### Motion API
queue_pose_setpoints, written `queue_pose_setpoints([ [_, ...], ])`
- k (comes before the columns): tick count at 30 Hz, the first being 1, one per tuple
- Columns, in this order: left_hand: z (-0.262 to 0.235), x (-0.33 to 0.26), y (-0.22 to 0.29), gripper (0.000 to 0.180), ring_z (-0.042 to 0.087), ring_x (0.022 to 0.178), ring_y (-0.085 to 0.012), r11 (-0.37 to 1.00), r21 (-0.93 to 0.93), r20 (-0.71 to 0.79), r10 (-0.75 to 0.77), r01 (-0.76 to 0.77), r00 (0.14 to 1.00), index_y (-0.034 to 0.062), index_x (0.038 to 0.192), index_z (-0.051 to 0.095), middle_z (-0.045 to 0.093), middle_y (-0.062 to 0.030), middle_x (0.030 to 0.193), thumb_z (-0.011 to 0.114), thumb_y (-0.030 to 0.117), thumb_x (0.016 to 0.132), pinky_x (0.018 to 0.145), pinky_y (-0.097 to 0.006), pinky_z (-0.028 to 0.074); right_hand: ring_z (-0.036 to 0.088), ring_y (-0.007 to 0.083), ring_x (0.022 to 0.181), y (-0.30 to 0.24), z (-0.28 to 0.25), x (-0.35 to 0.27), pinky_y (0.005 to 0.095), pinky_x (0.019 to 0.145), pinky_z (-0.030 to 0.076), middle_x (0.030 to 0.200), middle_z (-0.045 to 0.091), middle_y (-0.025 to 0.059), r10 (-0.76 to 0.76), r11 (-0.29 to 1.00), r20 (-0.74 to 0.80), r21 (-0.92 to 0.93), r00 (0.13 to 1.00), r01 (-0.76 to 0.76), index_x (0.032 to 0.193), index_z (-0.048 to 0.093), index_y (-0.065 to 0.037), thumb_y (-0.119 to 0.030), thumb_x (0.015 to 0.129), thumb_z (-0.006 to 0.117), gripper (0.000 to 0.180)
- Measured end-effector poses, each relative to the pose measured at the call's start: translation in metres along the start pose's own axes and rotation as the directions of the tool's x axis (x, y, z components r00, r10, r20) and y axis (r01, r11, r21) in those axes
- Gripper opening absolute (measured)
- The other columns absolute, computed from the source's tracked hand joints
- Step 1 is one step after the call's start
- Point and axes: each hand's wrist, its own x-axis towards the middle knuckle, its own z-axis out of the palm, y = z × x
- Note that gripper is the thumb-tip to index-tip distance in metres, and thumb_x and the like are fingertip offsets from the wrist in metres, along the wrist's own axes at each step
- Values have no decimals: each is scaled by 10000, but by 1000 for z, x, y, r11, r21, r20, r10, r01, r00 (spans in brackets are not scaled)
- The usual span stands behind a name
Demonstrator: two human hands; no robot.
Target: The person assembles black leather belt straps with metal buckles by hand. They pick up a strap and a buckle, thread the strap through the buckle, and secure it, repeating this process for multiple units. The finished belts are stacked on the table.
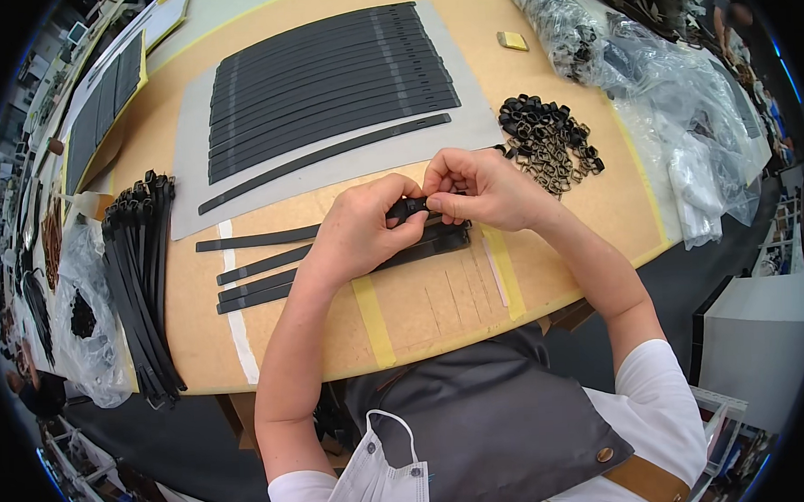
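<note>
The tan surface [441, 312] fills the view, a fan of black straps on a grey mat [323, 84] at twelve o'clock. Dead centre lies the black strap [267, 238], long axis running nine to three, its right end up in both hands. Left hand [361, 235] fingers are pinched together on that end; right hand [485, 192] fingers clamp a small black loop [415, 205] onto it. My read: keep the tip flat and feed squarely. Spare loops [548, 141] sit at two o'clock.

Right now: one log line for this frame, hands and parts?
left hand: grips black strap | right hand: pinches small black loop on the strap's end | loop pile: right | strap stack: behind
</note>
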Motion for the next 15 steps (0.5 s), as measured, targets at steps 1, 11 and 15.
queue_pose_setpoints([
  [1, 0, 0, 2, 218, 608, 675, -96, 1000, -11, 10, -11, 11, 1000, 18, 1057, 700, 722, -39, 877, 790, 99, 876, 606, -253, 509, 666, 70, 747, 2, 1, -1, 233, 665, 556, 861, 699, 33, -17, 1000, -17, 3, 1000, 17, 1030, 641, -8, -68, 985, 716, 107],
  [11, 5, 1, -6, 215, 613, 668, -112, 979, 53, -66, 199, -196, 978, 15, 1060, 686, 713, -53, 849, 801, 83, 892, 582, -268, 482, 630, 38, 663, 3, 5, 0, 198, 594, 531, 822, 691, 5, 13, 995, -92, 95, 996, -5, 1021, 624, -41, -116, 969, 769, 171],
  [15, -1, 0, 7, 231, 644, 695, -106, 994, -29, -143, 98, -103, 985, 30, 1056, 672, 701, -43, 829, 811, 67, 875, 581, -260, 484, 668, 52, 688, 9, -5, 2, 198, 613, 553, 846, 698, 2, -26, 982, -114, 181, 993, 47, 1097, 611, -56, -169, 1003, 739, 195],
])
